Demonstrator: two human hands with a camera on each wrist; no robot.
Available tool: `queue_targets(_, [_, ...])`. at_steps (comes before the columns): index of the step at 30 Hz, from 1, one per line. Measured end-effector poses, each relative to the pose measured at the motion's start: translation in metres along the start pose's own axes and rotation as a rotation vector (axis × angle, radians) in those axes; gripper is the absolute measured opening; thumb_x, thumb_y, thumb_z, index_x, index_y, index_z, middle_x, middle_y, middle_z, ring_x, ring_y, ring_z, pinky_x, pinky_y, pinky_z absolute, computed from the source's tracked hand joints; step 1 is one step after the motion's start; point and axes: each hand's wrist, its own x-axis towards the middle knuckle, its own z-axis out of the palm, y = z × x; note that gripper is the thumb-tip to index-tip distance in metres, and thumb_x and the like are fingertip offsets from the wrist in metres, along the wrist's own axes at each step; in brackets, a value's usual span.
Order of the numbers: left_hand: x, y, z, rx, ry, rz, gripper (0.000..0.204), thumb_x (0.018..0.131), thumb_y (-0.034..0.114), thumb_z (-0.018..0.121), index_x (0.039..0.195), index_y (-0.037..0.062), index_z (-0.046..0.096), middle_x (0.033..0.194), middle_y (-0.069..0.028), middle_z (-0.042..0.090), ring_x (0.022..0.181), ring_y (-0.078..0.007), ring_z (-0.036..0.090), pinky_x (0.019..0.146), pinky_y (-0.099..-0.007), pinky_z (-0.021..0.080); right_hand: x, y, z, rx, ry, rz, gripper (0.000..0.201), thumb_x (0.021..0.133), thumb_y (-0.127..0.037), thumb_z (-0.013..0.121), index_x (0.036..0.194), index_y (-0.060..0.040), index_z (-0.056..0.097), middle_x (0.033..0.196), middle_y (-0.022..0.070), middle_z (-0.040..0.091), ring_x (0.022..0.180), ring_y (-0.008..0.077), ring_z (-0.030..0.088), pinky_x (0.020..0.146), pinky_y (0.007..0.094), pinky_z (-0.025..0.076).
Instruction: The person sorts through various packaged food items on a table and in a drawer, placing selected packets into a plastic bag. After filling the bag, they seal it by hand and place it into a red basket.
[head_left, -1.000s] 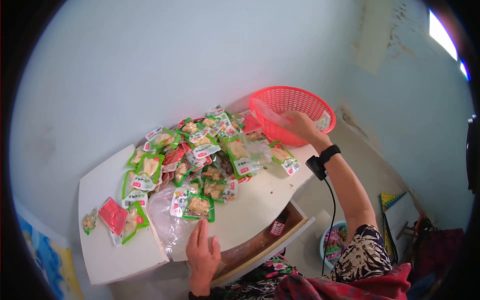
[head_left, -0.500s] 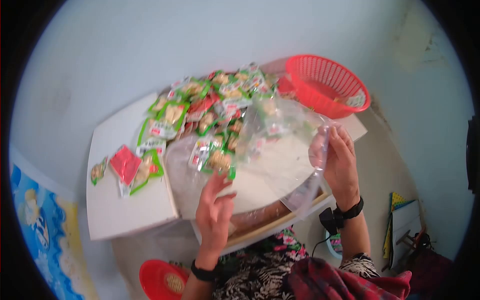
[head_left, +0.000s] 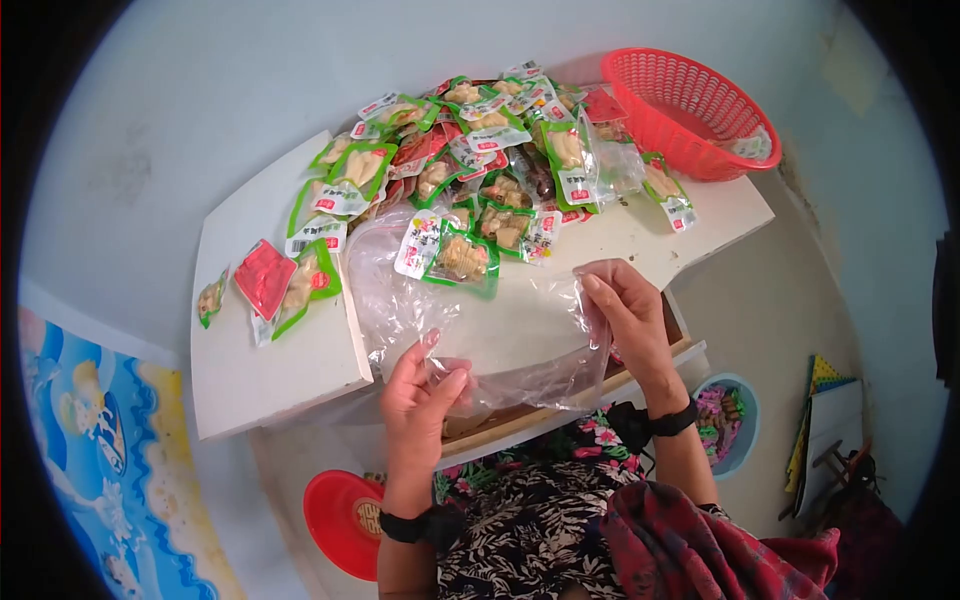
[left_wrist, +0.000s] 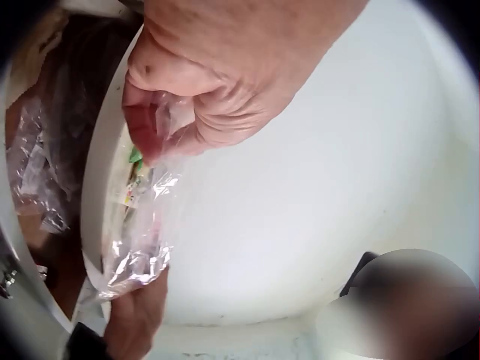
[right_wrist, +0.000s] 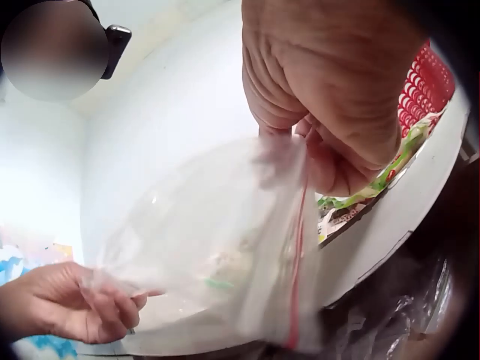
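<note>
Between my two hands a clear plastic zip bag [head_left: 535,345] is stretched over the table's front edge. My left hand [head_left: 418,405] pinches its left side between thumb and fingers. On the other side, my right hand [head_left: 640,315] pinches the bag's edge near the top. A red line runs along the zip bag [right_wrist: 187,202] in the right wrist view, close to the right hand. Just beyond the bag lies a green-edged snack packet [head_left: 465,258], in front of a heap of sealed food packets [head_left: 490,125].
A red plastic basket [head_left: 690,165] stands at the table's back right. Several packets, one of them a red packet [head_left: 265,282], lie on the left table section. Below the front edge is an open drawer [head_left: 460,445]. A red basin [head_left: 335,520] and a blue tub [head_left: 740,440] are on the floor.
The right hand has come from the basket with the clear bag to the table's front. My left hand, free earlier, now pinches the bag's other side. The head view has shifted.
</note>
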Motion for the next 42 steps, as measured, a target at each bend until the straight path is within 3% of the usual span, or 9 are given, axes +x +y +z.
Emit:
queue_targets(1, [-0.002, -0.004, 0.002, 0.021, 0.037, 0.015, 0.06, 0.096, 0.003, 0.072, 0.151, -0.0002, 0.049, 0.111, -0.0113, 0.072, 0.082, -0.0143, 0.07, 0.068, -0.0254, 0.056, 0.001, -0.002, 0.002, 0.056, 0.021, 0.027, 0.018, 0.106, -0.016, 0.066, 0.115, -0.0006, 0.066, 0.082, -0.0005, 0.066, 0.063, 0.005, 0.057, 0.056, 0.0203, 0.043])
queue_targets(4, [-0.007, -0.009, -0.002, 0.113, 0.134, 0.101, 0.057, 0.095, 0.0, 0.072, 0.148, -0.0018, 0.051, 0.101, -0.0061, 0.068, 0.072, -0.0096, 0.064, 0.062, -0.0227, 0.053, 0.007, 0.012, -0.005, 0.126, 0.246, -0.019, 0.016, 0.103, -0.012, 0.07, 0.114, -0.0011, 0.066, 0.081, -0.0018, 0.066, 0.067, 0.0049, 0.059, 0.058, 0.0193, 0.042])
queue_targets(10, [-0.02, -0.006, -0.012, 0.426, 0.09, 0.112, 0.053, 0.095, 0.002, 0.072, 0.145, -0.0018, 0.055, 0.104, -0.0073, 0.067, 0.072, -0.0102, 0.062, 0.062, -0.0246, 0.051, 0.005, 0.014, -0.01, -0.027, 0.2, -0.006, 0.025, 0.095, -0.006, 0.078, 0.114, 0.0, 0.064, 0.078, -0.0022, 0.065, 0.066, 0.0023, 0.056, 0.057, 0.0191, 0.042])
queue_targets(12, [-0.023, 0.006, -0.005, 0.963, 0.193, 0.485, 0.054, 0.092, 0.001, 0.074, 0.143, -0.0012, 0.057, 0.105, -0.0081, 0.067, 0.073, -0.0109, 0.062, 0.064, -0.0257, 0.051, 0.007, 0.016, -0.009, -0.091, 0.186, -0.007, 0.026, 0.094, -0.006, 0.079, 0.114, 0.0002, 0.063, 0.076, -0.0021, 0.063, 0.064, 0.0022, 0.053, 0.056, 0.0198, 0.041])
queue_targets(16, [-0.042, 0.046, 0.024, 1.177, 0.37, 0.81, 0.05, 0.087, 0.0, 0.076, 0.135, -0.0009, 0.062, 0.107, -0.0083, 0.067, 0.078, -0.0126, 0.062, 0.07, -0.0279, 0.051, 0.013, 0.023, 0.0, -0.199, 0.216, -0.082, 0.028, 0.092, -0.005, 0.08, 0.113, 0.0005, 0.062, 0.073, -0.0016, 0.06, 0.062, 0.0032, 0.05, 0.054, 0.0214, 0.041])
queue_targets(22, [-0.015, 0.036, 0.069, 0.534, -0.17, 0.313, 0.029, 0.093, 0.004, 0.074, 0.121, -0.0018, 0.066, 0.107, -0.0091, 0.069, 0.088, -0.0129, 0.066, 0.077, -0.0286, 0.054, 0.013, 0.02, 0.04, -0.253, 0.17, -0.095, 0.027, 0.098, -0.01, 0.075, 0.117, 0.003, 0.061, 0.072, 0.0035, 0.06, 0.063, 0.0067, 0.054, 0.054, 0.0248, 0.043])
queue_targets(28, [0.02, -0.012, 0.073, 0.509, -0.137, 0.253, 0.022, 0.1, 0.008, 0.068, 0.12, -0.0011, 0.065, 0.105, -0.0081, 0.072, 0.091, -0.0119, 0.067, 0.081, -0.0274, 0.054, 0.007, 0.004, 0.009, -0.063, -0.003, 0.062, 0.032, 0.107, -0.015, 0.06, 0.133, 0.0048, 0.056, 0.083, 0.0069, 0.066, 0.073, 0.012, 0.066, 0.064, 0.028, 0.052])
queue_targets(32, [0.023, -0.018, 0.07, 0.487, -0.125, 0.254, 0.021, 0.103, 0.01, 0.067, 0.12, -0.0016, 0.065, 0.107, -0.0066, 0.07, 0.094, -0.0108, 0.065, 0.085, -0.0261, 0.053, -0.008, 0.003, 0.001, -0.083, -0.103, 0.008, 0.036, 0.1, -0.002, 0.064, 0.134, 0.005, 0.056, 0.095, 0.0099, 0.071, 0.083, 0.0144, 0.07, 0.078, 0.029, 0.056])
queue_targets(42, [0.017, 0.0, 0.081, 0.23, -0.105, 0.148, 0.019, 0.102, 0.014, 0.072, 0.113, -0.0008, 0.067, 0.101, -0.0041, 0.07, 0.087, -0.0084, 0.063, 0.077, -0.025, 0.051, -0.017, 0.001, 0.023, 0.24, -0.214, 0.052, 0.052, 0.092, 0.004, 0.074, 0.14, 0.0013, 0.055, 0.098, 0.0085, 0.073, 0.089, 0.012, 0.068, 0.081, 0.0286, 0.057])
